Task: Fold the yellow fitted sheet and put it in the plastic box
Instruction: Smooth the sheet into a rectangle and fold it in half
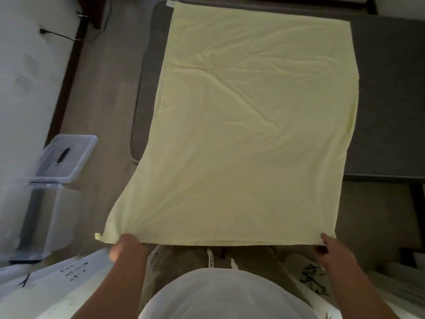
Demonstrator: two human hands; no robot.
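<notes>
The yellow fitted sheet (248,125), folded into a large rectangle, lies spread over the dark grey bed (388,100), and its near edge is lifted off the bed toward me. My left hand (125,246) grips the near left corner. At the near right corner, my right hand (333,249) pinches the layered edge. The clear plastic box (39,217) stands on the floor at the left, with its lid (66,157) leaning up behind it.
A wooden floor strip (110,88) runs between the bed and a white wall at the left, where a black cable hangs. White papers with black writing (73,270) lie on the floor by my legs.
</notes>
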